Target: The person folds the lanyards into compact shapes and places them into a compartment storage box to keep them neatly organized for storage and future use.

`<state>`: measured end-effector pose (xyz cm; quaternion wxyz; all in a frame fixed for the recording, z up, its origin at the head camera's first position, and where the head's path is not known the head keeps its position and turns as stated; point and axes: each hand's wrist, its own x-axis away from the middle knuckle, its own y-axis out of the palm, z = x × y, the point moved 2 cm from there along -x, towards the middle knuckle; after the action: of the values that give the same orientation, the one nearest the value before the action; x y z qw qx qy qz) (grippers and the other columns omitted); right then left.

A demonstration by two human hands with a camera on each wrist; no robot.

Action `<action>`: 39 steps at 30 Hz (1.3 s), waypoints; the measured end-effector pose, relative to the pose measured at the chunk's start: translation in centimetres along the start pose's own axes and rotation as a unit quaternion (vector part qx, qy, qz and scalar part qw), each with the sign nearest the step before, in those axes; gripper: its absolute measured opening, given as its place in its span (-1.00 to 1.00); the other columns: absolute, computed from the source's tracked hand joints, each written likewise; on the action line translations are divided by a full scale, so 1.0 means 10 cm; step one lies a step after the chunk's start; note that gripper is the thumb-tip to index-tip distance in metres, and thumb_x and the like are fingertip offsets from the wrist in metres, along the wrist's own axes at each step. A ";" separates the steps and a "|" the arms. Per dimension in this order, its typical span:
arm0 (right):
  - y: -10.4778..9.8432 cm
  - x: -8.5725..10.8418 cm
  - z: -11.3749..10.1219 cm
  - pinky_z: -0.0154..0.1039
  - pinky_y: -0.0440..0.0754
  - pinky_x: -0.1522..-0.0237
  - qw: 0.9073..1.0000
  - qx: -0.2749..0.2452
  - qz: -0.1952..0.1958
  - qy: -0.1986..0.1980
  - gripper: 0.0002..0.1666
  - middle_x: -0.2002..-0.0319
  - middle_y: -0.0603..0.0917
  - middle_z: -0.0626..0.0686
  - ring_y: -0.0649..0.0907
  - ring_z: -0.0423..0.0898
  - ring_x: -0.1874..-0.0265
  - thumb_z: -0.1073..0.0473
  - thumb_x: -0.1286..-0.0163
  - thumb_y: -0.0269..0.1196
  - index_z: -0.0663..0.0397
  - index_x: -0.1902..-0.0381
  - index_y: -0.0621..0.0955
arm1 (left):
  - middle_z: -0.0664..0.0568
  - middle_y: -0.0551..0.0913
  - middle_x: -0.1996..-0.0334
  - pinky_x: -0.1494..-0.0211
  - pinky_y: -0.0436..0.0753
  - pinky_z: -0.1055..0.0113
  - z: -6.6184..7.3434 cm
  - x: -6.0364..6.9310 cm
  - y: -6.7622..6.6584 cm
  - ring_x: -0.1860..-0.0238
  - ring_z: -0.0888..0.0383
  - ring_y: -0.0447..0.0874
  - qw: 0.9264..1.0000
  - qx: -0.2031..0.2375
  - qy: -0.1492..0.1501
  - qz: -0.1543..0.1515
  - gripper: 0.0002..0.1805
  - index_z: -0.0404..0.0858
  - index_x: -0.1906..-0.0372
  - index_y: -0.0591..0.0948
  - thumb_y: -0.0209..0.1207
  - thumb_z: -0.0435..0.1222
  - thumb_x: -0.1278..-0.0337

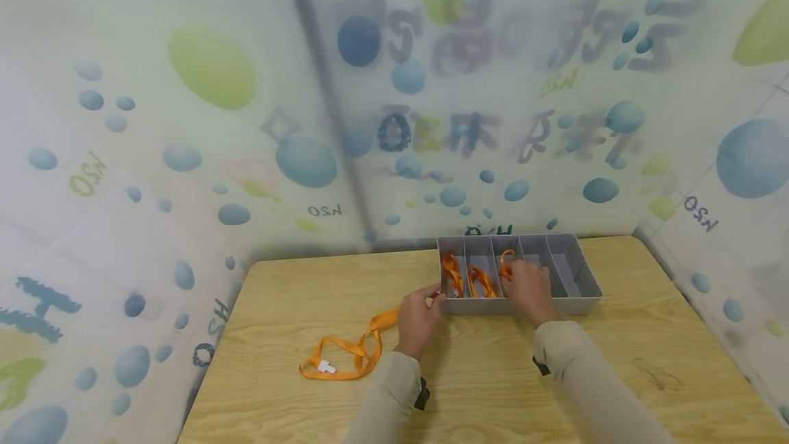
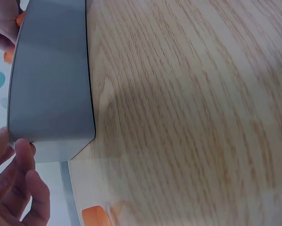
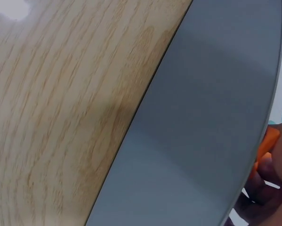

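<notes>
A grey divided box (image 1: 520, 305) stands at the back of the table. My left hand (image 1: 417, 321) pinches the rim at its front left corner, with thumb and fingertips on the edge in the left wrist view. My right hand (image 1: 529, 288) reaches into the third compartment from the left and grips an orange lanyard (image 1: 506, 264), part of which shows between the fingers (image 3: 265, 165) in the right wrist view. Folded orange lanyards lie in the first compartment (image 1: 453, 273) and the second (image 1: 481, 282). Another orange lanyard (image 1: 345, 346) with a white clip (image 1: 327, 366) lies loose beside my left hand.
The light wooden table (image 1: 277, 307) meets a wall (image 1: 394, 177) covered in printed blue and green dots, just behind the box. More dotted wall panels stand at left and right. A dark scribble (image 1: 658, 374) marks the table at right.
</notes>
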<state>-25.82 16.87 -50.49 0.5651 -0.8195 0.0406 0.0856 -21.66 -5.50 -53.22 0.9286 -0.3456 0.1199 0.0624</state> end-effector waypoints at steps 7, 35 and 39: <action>-0.02 0.02 0.02 0.13 0.63 0.27 0.999 -0.043 0.013 -0.010 -0.83 0.36 0.75 0.20 0.69 0.17 0.38 0.24 -0.26 0.38 0.27 0.25 0.73 | 0.07 0.78 0.30 0.70 0.29 0.45 0.01 0.01 0.01 0.73 0.36 0.27 1.000 0.006 -0.003 -0.001 -0.75 -0.20 0.02 0.77 0.35 -0.27 -0.20; -0.30 0.61 -0.17 0.04 0.65 0.28 0.946 -0.216 0.232 -0.072 -0.62 0.17 0.71 0.17 0.69 0.05 0.36 0.39 -0.14 0.44 0.23 0.04 0.70 | -0.12 0.67 -0.10 0.12 0.70 0.16 -0.16 0.14 -0.31 0.23 0.06 0.74 0.999 0.026 0.029 0.021 -0.48 -0.24 -0.19 0.64 0.43 -0.23 -0.09; -0.33 0.79 -0.24 -0.27 0.63 0.37 0.935 -0.241 0.245 -0.083 -0.60 0.21 0.73 0.14 0.67 -0.09 0.47 0.47 -0.07 0.45 0.25 0.07 0.72 | -0.14 0.67 -0.10 -0.15 0.59 -0.01 -0.28 0.20 -0.44 -0.13 -0.09 0.63 0.998 -0.003 0.040 0.048 -0.45 -0.28 -0.17 0.64 0.47 -0.25 -0.02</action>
<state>-17.31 16.08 -48.08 0.3132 -0.8861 0.1711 0.2958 -19.39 -10.61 -53.02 0.9178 -0.3445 0.1736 0.0936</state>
